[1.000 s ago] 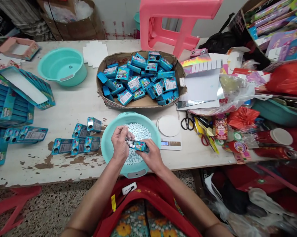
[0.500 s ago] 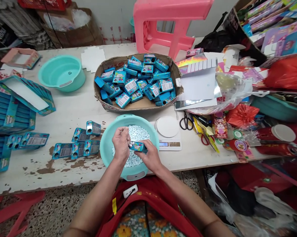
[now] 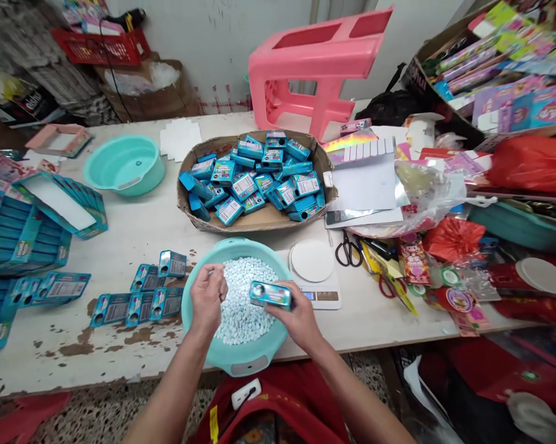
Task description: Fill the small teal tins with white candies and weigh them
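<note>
My right hand (image 3: 300,311) grips a small blue candy box (image 3: 271,295) tilted over the turquoise basin (image 3: 246,368), and a round hole shows at the box's left end. Over the left side of the basin, my left hand (image 3: 208,296) is closed with its fingers curled; whatever they hold, if anything, is hidden. Pale blue and white candies (image 3: 245,330) fill the basin below both hands. A digital scale (image 3: 312,261) stands against the basin's right side. Several blue boxes (image 3: 142,303) stand to the left of the basin.
Behind the basin, a cut-down cardboard box (image 3: 254,225) holds many blue boxes. A second turquoise basin (image 3: 124,164) sits at back left, near stacked blue display boxes (image 3: 23,231). Black scissors (image 3: 348,250), a yellow cutter (image 3: 405,296) and packaging lie right. A pink stool (image 3: 306,74) rests at the back.
My left hand has moved left, away from the candy box's opening. My right hand has shifted slightly right with the box, turning its holed end into sight. The camera view has tilted up.
</note>
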Available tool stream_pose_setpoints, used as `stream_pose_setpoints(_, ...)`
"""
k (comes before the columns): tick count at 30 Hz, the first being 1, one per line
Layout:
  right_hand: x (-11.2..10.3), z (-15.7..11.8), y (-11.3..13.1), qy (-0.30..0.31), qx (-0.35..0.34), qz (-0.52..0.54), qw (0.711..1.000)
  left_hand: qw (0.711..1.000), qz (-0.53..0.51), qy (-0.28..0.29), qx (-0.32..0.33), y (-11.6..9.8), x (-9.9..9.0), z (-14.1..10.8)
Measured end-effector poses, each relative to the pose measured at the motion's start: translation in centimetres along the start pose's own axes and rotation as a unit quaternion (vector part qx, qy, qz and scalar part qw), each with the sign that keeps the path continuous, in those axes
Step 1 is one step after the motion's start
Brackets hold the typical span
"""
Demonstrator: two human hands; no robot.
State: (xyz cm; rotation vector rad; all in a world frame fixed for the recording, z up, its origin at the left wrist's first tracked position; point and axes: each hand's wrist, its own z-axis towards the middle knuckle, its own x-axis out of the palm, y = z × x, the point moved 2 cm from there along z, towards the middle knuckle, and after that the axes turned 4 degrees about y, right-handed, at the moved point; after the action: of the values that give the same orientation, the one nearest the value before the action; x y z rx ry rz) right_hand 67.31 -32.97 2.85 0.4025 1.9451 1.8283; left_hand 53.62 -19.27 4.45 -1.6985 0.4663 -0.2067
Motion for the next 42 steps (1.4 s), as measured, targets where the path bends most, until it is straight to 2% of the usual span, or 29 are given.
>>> stream_pose_setpoints(2, -2.4, 0.2, -0.1, -0.045, -0.002, 0.001, 0.999, 0.979, 0.191, 0.026, 0.063, 0.6, -1.7, 1.2)
stream_pose_setpoints(4, -4.9, 0.9, -0.7, -0.086, 0.003, -0.025, 0.996, 0.926, 0.350, 0.030, 0.138, 0.3, -2.4, 3.6)
stream_pose_setpoints(6, -7.2, 2.2, -1.9, -0.130, 0.013, -0.058, 0.990, 0.881, 0.432, -0.009, 0.194, -1.0, -1.8, 7.5)
stream_pose_setpoints(7, -8.2, 2.9, -2.6, -0.156, 0.013, -0.076, 0.985, 0.865, 0.459, -0.024, 0.202, -1.8, -0.9, 10.0)
stream_pose_setpoints(8, -9.1, 3.6, -3.4, -0.180, 0.009, -0.093, 0.979, 0.848, 0.493, -0.019, 0.194, -2.5, 0.3, 12.6)
stream_pose_setpoints(10, -10.6, 5.0, -5.1, -0.208, -0.002, -0.121, 0.971, 0.803, 0.584, 0.029, 0.121, -3.2, 3.1, 17.8)
stream_pose_setpoints(13, -11.9, 6.5, -7.8, -0.219, 0.002, -0.133, 0.967, 0.734, 0.668, 0.118, -0.009, -2.4, 6.7, 23.4)
stream_pose_setpoints(15, -12.4, 6.9, -9.2, -0.220, 0.017, -0.121, 0.968, 0.709, 0.690, 0.139, -0.041, -1.4, 8.0, 25.0)
stream_pose_setpoints(18, -12.8, 6.3, -9.9, -0.234, 0.021, -0.115, 0.965, 0.695, 0.705, 0.137, -0.033, -0.4, 8.1, 25.4)
stream_pose_setpoints(20, -12.9, 5.2, -9.1, -0.269, 0.004, -0.121, 0.955, 0.696, 0.708, 0.119, -0.020, -0.7, 7.1, 24.9)
stream_pose_setpoints(21, -12.8, 4.4, -8.5, -0.293, -0.008, -0.124, 0.948, 0.708, 0.699, 0.103, -0.008, -1.2, 6.4, 24.4)
stream_pose_setpoints(22, -12.7, 3.6, -7.7, -0.315, -0.021, -0.128, 0.940, 0.732, 0.676, 0.085, 0.011, -1.8, 5.5, 23.6)
stream_pose_setpoints(23, -12.5, 2.9, -6.8, -0.333, -0.034, -0.133, 0.933, 0.769, 0.635, 0.067, 0.039, -2.6, 4.7, 22.6)
stream_pose_setpoints(25, -11.5, 1.6, -5.0, -0.343, -0.063, -0.146, 0.926, 0.862, 0.492, 0.047, 0.109, -4.1, 3.0, 19.7)
stream_pose_setpoints(27, -9.9, 0.9, -3.3, -0.310, -0.095, -0.155, 0.933, 0.942, 0.295, 0.048, 0.153, -5.2, 1.8, 15.9)
stream_pose_setpoints(28, -9.0, 0.8, -2.6, -0.280, -0.108, -0.158, 0.941, 0.969, 0.191, 0.051, 0.149, -5.5, 1.4, 14.0)
stream_pose_setpoints(30, -7.0, 0.8, -1.4, -0.216, -0.125, -0.152, 0.956, 0.995, 0.000, 0.061, 0.082, -5.3, 1.1, 10.3)
stream_pose_setpoints(32, -5.2, 0.9, -0.6, -0.169, -0.123, -0.130, 0.969, 0.986, -0.152, 0.063, -0.031, -4.2, 1.3, 7.5)
stream_pose_setpoints(35, -2.6, 0.7, -0.4, -0.129, -0.086, -0.086, 0.984, 0.935, -0.297, 0.041, -0.191, -1.6, 1.7, 4.5)
stream_pose_setpoints(37, -1.1, 0.1, -0.6, -0.103, -0.061, -0.066, 0.991, 0.907, -0.348, 0.017, -0.237, 0.0, 2.0, 2.8)
stream_pose_setpoints(39, -0.1, -0.5, -0.8, -0.089, -0.071, -0.066, 0.991, 0.892, -0.372, 0.009, -0.254, 1.2, 2.3, 0.7)
stream_pose_setpoints(40, 0.1, -0.9, -0.8, -0.087, -0.094, -0.079, 0.989, 0.888, -0.373, 0.019, -0.269, 1.7, 2.4, -0.4)
stream_pose_setpoints(42, 0.1, -1.7, -0.6, -0.060, -0.158, -0.127, 0.977, 0.879, -0.346, 0.077, -0.320, 2.5, 2.7, -2.8)
